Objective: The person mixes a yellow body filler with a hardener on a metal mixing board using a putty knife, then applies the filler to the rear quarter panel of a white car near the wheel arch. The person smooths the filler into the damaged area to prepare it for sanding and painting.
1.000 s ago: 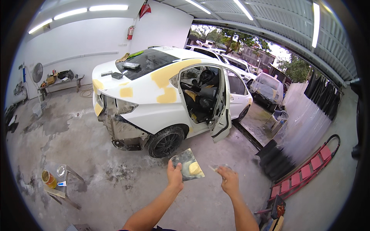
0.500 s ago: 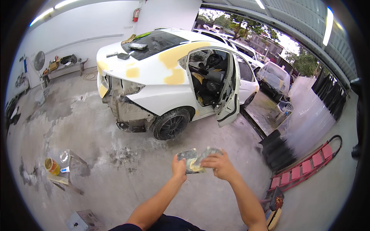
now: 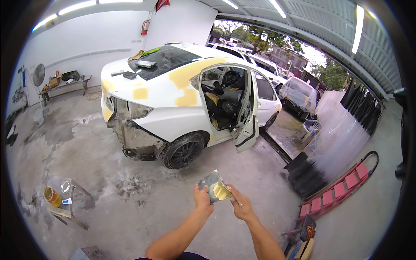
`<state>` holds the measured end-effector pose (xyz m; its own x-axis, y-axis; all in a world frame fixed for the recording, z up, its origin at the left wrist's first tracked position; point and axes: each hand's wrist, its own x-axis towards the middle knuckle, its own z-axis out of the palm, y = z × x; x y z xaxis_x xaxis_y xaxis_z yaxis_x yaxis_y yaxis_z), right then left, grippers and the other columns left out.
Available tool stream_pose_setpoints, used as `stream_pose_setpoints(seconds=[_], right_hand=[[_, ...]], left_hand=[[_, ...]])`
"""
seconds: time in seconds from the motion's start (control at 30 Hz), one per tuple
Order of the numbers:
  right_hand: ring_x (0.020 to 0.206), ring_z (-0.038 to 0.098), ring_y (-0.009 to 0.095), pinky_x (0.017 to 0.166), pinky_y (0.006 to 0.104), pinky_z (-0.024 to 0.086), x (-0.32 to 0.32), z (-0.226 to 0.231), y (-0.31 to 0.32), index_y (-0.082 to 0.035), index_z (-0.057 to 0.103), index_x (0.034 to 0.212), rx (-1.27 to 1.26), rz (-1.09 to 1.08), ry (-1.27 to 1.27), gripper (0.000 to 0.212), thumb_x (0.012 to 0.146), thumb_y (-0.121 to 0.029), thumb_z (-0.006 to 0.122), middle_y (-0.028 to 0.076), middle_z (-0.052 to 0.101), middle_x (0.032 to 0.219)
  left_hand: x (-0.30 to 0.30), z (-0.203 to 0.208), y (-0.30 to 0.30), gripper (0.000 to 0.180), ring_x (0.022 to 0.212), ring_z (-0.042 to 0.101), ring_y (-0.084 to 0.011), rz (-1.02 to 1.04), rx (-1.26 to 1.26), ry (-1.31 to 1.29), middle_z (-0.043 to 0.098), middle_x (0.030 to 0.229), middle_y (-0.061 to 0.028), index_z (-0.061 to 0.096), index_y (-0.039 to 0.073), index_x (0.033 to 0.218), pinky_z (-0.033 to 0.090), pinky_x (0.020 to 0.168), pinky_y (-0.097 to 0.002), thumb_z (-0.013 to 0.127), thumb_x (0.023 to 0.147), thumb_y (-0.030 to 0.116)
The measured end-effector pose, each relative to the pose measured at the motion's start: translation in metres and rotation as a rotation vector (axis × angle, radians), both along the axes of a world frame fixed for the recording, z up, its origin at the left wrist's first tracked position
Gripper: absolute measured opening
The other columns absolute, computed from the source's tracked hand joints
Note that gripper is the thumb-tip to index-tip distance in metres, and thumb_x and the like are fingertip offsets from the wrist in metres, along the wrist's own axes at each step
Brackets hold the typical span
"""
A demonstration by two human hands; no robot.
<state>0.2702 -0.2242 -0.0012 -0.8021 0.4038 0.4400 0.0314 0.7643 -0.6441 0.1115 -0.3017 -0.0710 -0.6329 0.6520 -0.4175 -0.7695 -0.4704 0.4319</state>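
Note:
My left hand (image 3: 203, 199) is closed on a grey, smeared mixing plate (image 3: 209, 180), its thumb on the upper face. A mound of pale yellow putty (image 3: 221, 191) lies on the plate's right part. At the plate's right edge, my right hand (image 3: 241, 204) grips a thin flat spreader (image 3: 235, 197), seen almost edge-on; its tip is close to the putty, and I cannot tell whether they touch. Beyond the hands stands a white car (image 3: 164, 102) with yellow filler patches (image 3: 186, 98), its rear bumper off and one door open.
On the left, a small stool (image 3: 80, 187) carries an open tub of yellow material (image 3: 52, 197), a round lid (image 3: 65, 186) and a tube (image 3: 66, 201). A red stepladder (image 3: 333, 195) lies at the right. The open car door (image 3: 250, 130) juts outward.
The right hand has drawn the spreader back from over the plate to its right edge, turning it edge-on. The plate is tilted differently, and more of the putty shows. The whole view has shifted.

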Motion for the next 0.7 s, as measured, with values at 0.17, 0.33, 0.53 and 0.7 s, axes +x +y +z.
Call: stream_pose_setpoints(seconds=[0.17, 0.33, 0.53, 0.7], right_hand=[[0.126, 0.063, 0.028, 0.103, 0.0361, 0.051, 0.029, -0.014, 0.010, -0.008, 0.060, 0.141, -0.071, -0.284, -0.177, 0.042, 0.100, -0.002, 0.058, 0.016, 0.061, 0.144], [0.121, 0.066, 0.030, 0.097, 0.0380, 0.054, 0.030, -0.017, -0.013, -0.011, 0.067, 0.133, -0.116, -0.404, 0.130, 0.032, 0.103, -0.010, 0.057, 0.014, 0.070, 0.130], [0.118, 0.064, 0.033, 0.102, 0.0483, 0.044, 0.046, 0.030, 0.008, -0.021, 0.075, 0.118, 0.571, -0.457, 0.168, 0.052, 0.077, 0.008, 0.060, 0.000, 0.072, 0.124], [0.124, 0.061, 0.024, 0.109, 0.0496, 0.034, 0.017, 0.032, 0.012, -0.024, 0.077, 0.113, 0.705, -0.391, 0.032, 0.056, 0.071, 0.008, 0.060, -0.004, 0.073, 0.124]], left_hand=[[0.006, 0.023, 0.003, 0.034, 0.109, 0.063, -0.0192, 0.138, 0.165, 0.078, 0.060, 0.129, -0.0071, 0.046, 0.009, 0.139, 0.055, 0.092, -0.0370, 0.046, 0.105, 0.001], [0.008, 0.030, 0.021, 0.040, 0.113, 0.059, -0.0178, 0.173, 0.110, 0.337, 0.059, 0.133, -0.0082, 0.043, 0.003, 0.145, 0.049, 0.099, -0.0315, 0.048, 0.105, 0.002], [-0.015, 0.047, 0.023, 0.044, 0.112, 0.058, -0.0159, 0.107, 0.072, 0.607, 0.062, 0.131, -0.0112, 0.045, 0.003, 0.148, 0.046, 0.101, -0.0299, 0.051, 0.105, 0.005], [0.002, 0.083, 0.005, 0.038, 0.083, 0.064, -0.0158, 0.053, -0.107, 1.317, 0.070, 0.098, -0.0136, 0.057, 0.015, 0.142, 0.051, 0.080, -0.0307, 0.053, 0.105, 0.008]])
